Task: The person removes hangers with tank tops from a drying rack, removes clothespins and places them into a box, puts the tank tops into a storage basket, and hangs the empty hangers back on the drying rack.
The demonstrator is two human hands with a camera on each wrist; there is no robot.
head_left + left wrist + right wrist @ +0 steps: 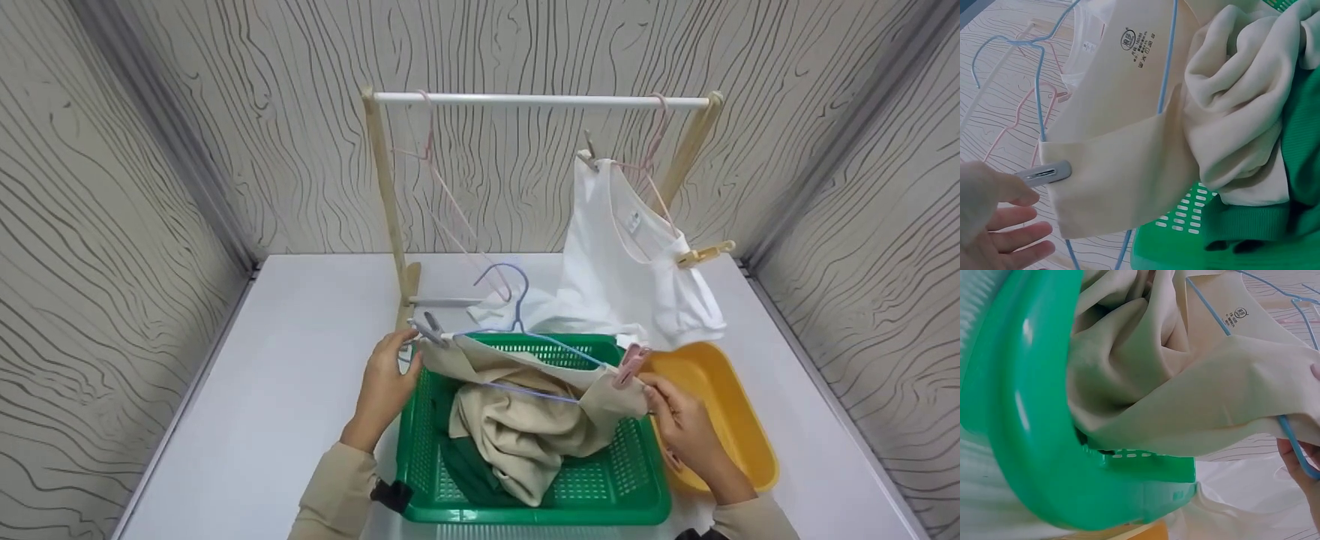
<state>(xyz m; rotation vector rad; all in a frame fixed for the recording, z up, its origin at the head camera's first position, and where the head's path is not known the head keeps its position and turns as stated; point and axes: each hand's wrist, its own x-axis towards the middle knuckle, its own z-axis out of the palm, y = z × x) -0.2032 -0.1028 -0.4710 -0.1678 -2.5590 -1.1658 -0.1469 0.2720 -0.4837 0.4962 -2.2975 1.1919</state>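
A beige garment hangs by its shoulders on a blue hanger, its lower part bunched in a green basket. A grey clothespin clips the left shoulder, a pink clothespin the right. Beside the grey clothespin is my left hand; the left wrist view shows its fingers loosely extended, with the thumb at the pin's end. With fingers and thumb, my right hand pinches the right shoulder over the hanger's end. Under the beige cloth lies a dark green garment.
Behind the basket stands a rack with a white rod. A bare pink hanger hangs at its left; at its right, a white shirt carries a yellow clothespin. A yellow basin sits right of the basket.
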